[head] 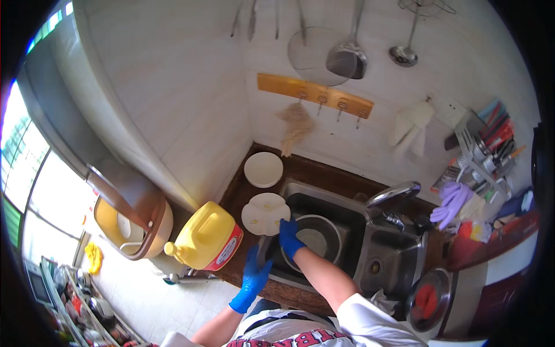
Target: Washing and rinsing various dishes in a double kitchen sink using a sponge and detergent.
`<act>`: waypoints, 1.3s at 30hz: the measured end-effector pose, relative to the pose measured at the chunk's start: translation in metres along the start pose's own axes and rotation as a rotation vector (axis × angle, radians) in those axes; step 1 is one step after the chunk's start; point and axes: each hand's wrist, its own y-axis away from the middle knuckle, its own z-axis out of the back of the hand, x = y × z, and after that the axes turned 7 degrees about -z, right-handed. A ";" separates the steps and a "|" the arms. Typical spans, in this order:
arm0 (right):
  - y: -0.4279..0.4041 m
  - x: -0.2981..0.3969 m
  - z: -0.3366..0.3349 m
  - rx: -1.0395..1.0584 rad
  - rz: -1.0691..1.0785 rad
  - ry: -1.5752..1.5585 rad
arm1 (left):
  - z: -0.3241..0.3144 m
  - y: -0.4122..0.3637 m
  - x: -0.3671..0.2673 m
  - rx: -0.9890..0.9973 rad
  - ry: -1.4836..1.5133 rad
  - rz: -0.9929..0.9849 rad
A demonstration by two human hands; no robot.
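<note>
My right hand, in a blue rubber glove, reaches across the sink basin. Its fingertips meet the right rim of a white scalloped plate with small yellow marks; whether they grip it is hard to see. The plate lies over the counter at the sink's left edge. Below that hand, a round metal basin sits in the large sink compartment. My left hand, gloved too, is by the counter's front edge with fingers apart, holding nothing. A white bowl stands behind the plate.
A yellow plastic jug leans left of my left hand. The faucet rises near the small sink compartment. Utensils and purple gloves crowd the right; a metal pan holds something red. A hook rail spans the wall.
</note>
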 end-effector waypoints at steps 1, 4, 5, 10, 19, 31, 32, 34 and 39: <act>0.004 0.006 -0.004 -0.028 -0.004 -0.012 | 0.003 0.003 0.001 -0.009 0.025 0.037; 0.019 0.010 -0.033 -0.029 0.073 -0.032 | 0.017 0.014 0.013 -0.015 0.026 0.052; 0.014 0.007 -0.037 -0.101 0.124 0.062 | 0.016 0.010 0.015 -0.024 0.012 0.027; 0.002 0.003 -0.052 0.063 0.391 1.048 | 0.019 -0.003 0.009 0.056 0.033 -0.006; -0.015 -0.004 0.009 0.018 0.180 0.396 | -0.027 -0.053 -0.018 0.262 -0.046 -0.273; 0.058 -0.030 0.237 0.146 0.016 -0.701 | -0.083 -0.135 -0.008 0.985 0.086 -0.338; 0.082 -0.020 0.240 0.032 0.173 0.040 | -0.081 -0.121 -0.012 0.849 -0.492 -0.760; 0.145 0.011 0.276 -0.077 0.388 0.984 | -0.095 -0.088 -0.033 0.937 -0.757 -0.450; 0.252 -0.042 0.377 -0.358 0.814 0.689 | -0.162 -0.003 -0.088 0.888 -0.956 -0.786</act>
